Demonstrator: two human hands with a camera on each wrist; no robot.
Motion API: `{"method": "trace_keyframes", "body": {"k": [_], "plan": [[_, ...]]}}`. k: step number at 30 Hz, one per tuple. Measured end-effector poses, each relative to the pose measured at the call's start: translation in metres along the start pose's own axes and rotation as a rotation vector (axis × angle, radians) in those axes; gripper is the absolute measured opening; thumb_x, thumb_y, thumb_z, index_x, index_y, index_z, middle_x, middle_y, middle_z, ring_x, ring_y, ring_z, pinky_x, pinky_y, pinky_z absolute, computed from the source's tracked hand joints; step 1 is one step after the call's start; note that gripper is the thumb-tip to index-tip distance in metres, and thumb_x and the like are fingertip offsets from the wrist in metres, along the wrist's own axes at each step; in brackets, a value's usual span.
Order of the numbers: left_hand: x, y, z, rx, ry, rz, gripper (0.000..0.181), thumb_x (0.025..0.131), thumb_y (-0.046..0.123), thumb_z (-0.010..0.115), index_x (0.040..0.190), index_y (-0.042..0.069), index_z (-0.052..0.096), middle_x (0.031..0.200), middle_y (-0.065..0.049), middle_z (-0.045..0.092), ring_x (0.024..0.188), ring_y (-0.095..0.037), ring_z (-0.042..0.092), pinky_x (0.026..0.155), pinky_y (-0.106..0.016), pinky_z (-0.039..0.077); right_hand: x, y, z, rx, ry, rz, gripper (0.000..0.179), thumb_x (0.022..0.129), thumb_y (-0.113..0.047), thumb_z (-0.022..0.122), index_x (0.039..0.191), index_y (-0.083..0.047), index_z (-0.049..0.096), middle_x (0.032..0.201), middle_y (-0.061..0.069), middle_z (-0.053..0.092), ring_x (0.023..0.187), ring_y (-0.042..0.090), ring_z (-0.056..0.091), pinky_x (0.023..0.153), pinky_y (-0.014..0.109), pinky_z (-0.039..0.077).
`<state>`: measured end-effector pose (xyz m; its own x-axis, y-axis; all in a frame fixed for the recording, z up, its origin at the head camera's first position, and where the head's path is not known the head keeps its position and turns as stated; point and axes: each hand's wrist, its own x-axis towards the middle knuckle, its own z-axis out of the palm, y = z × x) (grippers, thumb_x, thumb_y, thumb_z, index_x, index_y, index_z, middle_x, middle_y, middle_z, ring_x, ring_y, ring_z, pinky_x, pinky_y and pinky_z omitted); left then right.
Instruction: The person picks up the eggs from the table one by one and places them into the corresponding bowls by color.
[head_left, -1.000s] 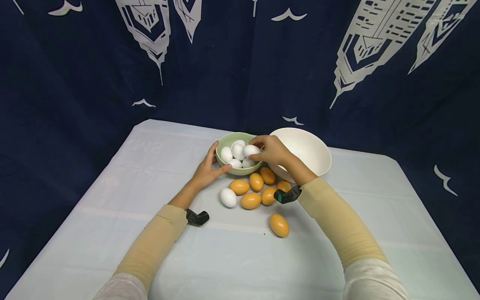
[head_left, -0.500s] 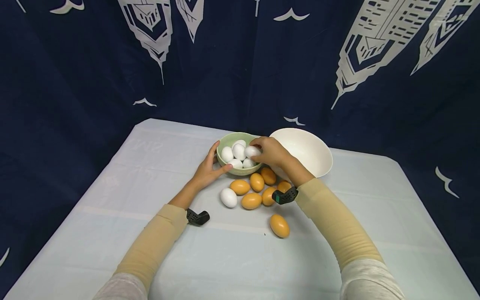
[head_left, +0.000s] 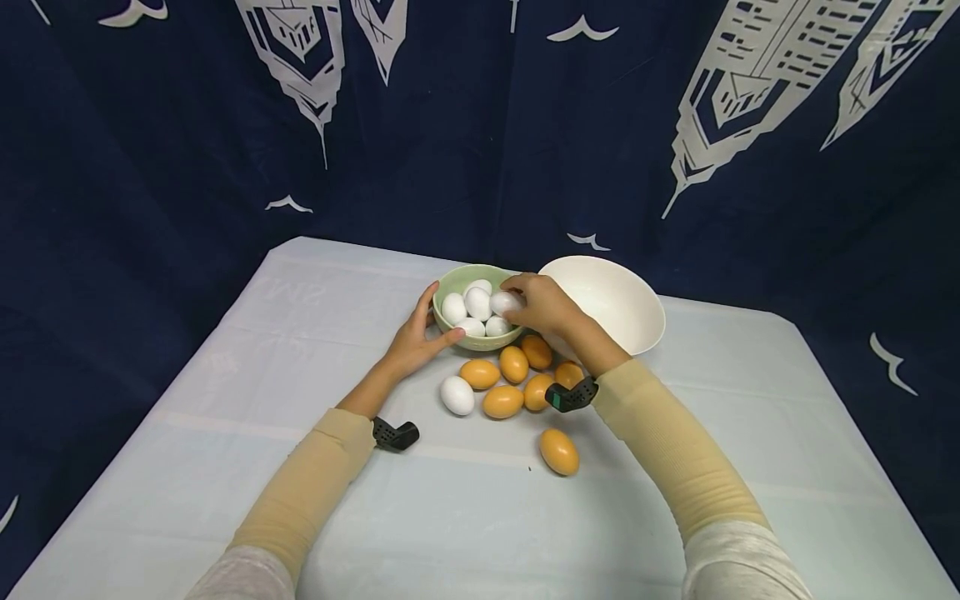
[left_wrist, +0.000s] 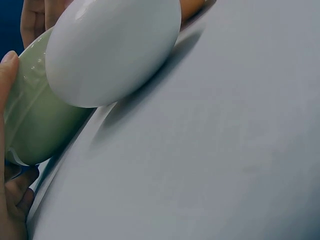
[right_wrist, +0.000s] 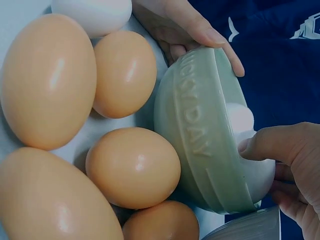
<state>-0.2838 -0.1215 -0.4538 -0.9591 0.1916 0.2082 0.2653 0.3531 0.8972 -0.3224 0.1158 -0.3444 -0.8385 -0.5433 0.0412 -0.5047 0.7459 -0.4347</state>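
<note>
My left hand (head_left: pixel 409 346) holds the light green bowl (head_left: pixel 491 342) at its left side, thumb on the front rim and fingers around the far side. Several white eggs (head_left: pixel 477 303) lie in that bowl. At its right rim my right hand (head_left: pixel 553 305) pinches a white egg (head_left: pixel 504 302) between thumb and fingers, low among the others. In the right wrist view the thumb presses on this egg (right_wrist: pixel 259 175), and raised letters show on the bowl's wall (right_wrist: pixel 192 117). Whether the held egg touches the eggs below is unclear.
Several brown eggs (head_left: pixel 502 402) lie on the table in front of the green bowl, with one white egg (head_left: pixel 457 395) at their left. A lone brown egg (head_left: pixel 558 452) lies nearer. A large white bowl (head_left: pixel 618 304) stands behind the right wrist. Dark blue cloth (head_left: pixel 450 167) hangs behind.
The right hand has shifted very slightly, still holding the white egg at the green bowl's right rim. The left hand stays on the bowl.
</note>
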Motion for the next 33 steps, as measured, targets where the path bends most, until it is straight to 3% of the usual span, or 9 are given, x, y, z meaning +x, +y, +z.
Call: {"method": "trace_keyframes", "body": {"k": [5,11,19,25,29,33], "plan": [[0.000,0.000,0.000,0.002,0.002,0.003,0.092,0.091,0.035,0.071,0.158,0.024,0.009,0.158,-0.012,0.025,0.131,-0.034,0.045,0.111,-0.051,0.027,-0.004,-0.002,-0.001,-0.002,0.010,0.007,0.045,0.085,-0.010,0.073,0.126,0.003,0.060,0.127,0.018,0.060,0.118,0.031,0.054,0.103,0.042,0.041],[0.000,0.000,0.000,0.012,0.006,0.007,0.092,0.090,0.035,0.071,0.158,0.024,0.009,0.156,-0.012,0.027,0.129,-0.033,0.046,0.111,-0.051,0.028,-0.011,-0.005,-0.003,0.015,0.045,0.010,0.042,0.085,-0.010,0.073,0.124,0.001,0.063,0.124,0.017,0.061,0.115,0.030,0.055,0.096,0.040,0.046],[0.001,-0.002,0.000,0.009,0.009,0.013,0.092,0.090,0.036,0.070,0.158,0.024,0.009,0.156,-0.013,0.028,0.129,-0.033,0.047,0.110,-0.051,0.028,-0.027,-0.012,-0.002,0.073,0.060,0.009,0.041,0.086,-0.010,0.073,0.124,0.002,0.062,0.120,0.015,0.062,0.114,0.029,0.056,0.100,0.042,0.044],[0.002,-0.003,0.001,0.003,0.011,0.027,0.096,0.087,0.050,0.070,0.158,0.022,0.010,0.156,-0.013,0.029,0.128,-0.033,0.048,0.110,-0.049,0.029,-0.039,-0.016,0.003,0.087,0.078,-0.080,0.038,0.086,-0.011,0.074,0.119,0.003,0.065,0.114,0.016,0.066,0.107,0.030,0.059,0.095,0.042,0.047],[0.002,-0.004,0.001,0.001,0.011,0.026,0.102,0.083,0.063,0.067,0.158,0.023,0.010,0.156,-0.013,0.027,0.129,-0.033,0.047,0.111,-0.048,0.028,-0.046,-0.018,0.006,0.116,0.071,-0.097,0.036,0.085,-0.009,0.074,0.118,0.003,0.065,0.113,0.016,0.066,0.106,0.030,0.060,0.094,0.042,0.047],[0.002,-0.004,0.001,0.001,0.009,0.019,0.101,0.084,0.060,0.068,0.158,0.024,0.009,0.157,-0.012,0.027,0.130,-0.033,0.047,0.111,-0.049,0.028,-0.050,-0.021,0.010,0.151,0.071,-0.104,0.035,0.085,-0.008,0.073,0.117,0.003,0.066,0.112,0.016,0.067,0.104,0.031,0.061,0.090,0.044,0.050]]}}
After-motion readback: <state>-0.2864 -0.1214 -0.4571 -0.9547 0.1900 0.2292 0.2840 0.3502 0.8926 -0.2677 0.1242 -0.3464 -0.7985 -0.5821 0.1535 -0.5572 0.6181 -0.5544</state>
